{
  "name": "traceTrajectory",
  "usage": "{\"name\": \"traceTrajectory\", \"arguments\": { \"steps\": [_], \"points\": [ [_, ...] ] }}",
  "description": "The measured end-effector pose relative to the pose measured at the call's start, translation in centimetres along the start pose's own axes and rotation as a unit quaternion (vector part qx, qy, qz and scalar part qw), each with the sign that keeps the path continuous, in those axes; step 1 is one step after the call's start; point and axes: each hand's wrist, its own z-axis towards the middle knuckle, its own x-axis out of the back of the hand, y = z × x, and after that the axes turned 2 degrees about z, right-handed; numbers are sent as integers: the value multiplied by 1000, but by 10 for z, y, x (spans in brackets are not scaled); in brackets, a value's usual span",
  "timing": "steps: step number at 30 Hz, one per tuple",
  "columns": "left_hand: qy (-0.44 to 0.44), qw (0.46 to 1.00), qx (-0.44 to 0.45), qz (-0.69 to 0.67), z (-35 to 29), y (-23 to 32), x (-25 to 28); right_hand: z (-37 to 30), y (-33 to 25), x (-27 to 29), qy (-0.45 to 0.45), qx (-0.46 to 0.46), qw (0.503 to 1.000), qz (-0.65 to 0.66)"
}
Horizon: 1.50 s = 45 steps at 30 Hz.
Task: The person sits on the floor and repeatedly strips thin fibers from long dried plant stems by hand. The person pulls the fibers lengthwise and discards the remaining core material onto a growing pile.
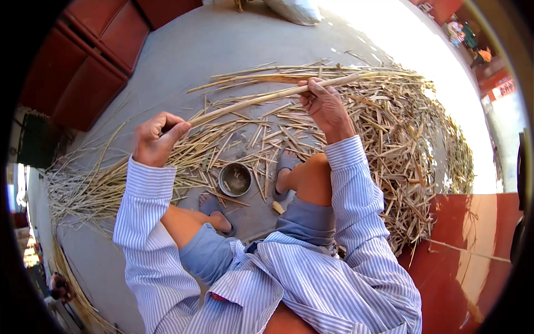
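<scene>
A long pale reed stalk (250, 102) is stretched between my two hands, in front of me and above the floor. My left hand (158, 138) is closed round its left end, the thumb pressed along it. Further right, my right hand (324, 104) pinches the stalk between thumb and fingers, and its far end sticks out beyond that grip. Beneath the stalk lie many cut reeds (194, 161) spread over the grey floor. A round metal bowl (235, 180) stands between my feet, with what looks like water in it.
A large heap of dry husks and leaves (395, 150) lies at my right. Dark red sofas (83, 61) stand at the far left. A white sack (295, 10) sits at the back. Red flooring (473, 250) begins at the lower right.
</scene>
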Motion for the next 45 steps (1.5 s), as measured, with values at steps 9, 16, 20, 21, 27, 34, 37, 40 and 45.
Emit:
{"name": "traceTrajectory", "arguments": {
  "steps": [9, 16, 20, 21, 27, 34, 37, 40, 45],
  "points": [
    [85, 985, 101, -114, 37, -75, -22, 27, 34, -4, -22, 67, 996, -46],
    [224, 953, 65, -194, 88, -102, 13, 42, 30, 10, 21, 33, 998, -42],
    [197, 925, -219, 240, 117, -37, -24, 41, 24, 16, 79, 36, 994, -62],
    [180, 859, -312, 362, 119, -17, -38, 39, 21, 21, 94, 37, 992, -70],
    [55, 892, -332, 302, 84, 17, -80, 41, 16, 27, 119, 47, 989, -80],
    [180, 971, -27, -153, 68, 9, -91, 52, 31, 20, 162, 39, 980, -104],
    [340, 911, -70, -222, 54, 38, -58, 51, 28, 24, 173, 47, 978, -103],
    [366, 907, -179, -107, 27, 15, -66, 48, 28, 14, 173, 72, 978, -88],
    [-33, 978, -184, 93, -10, -92, -197, 42, 26, 7, 151, 108, 980, -69]
  ]
}}
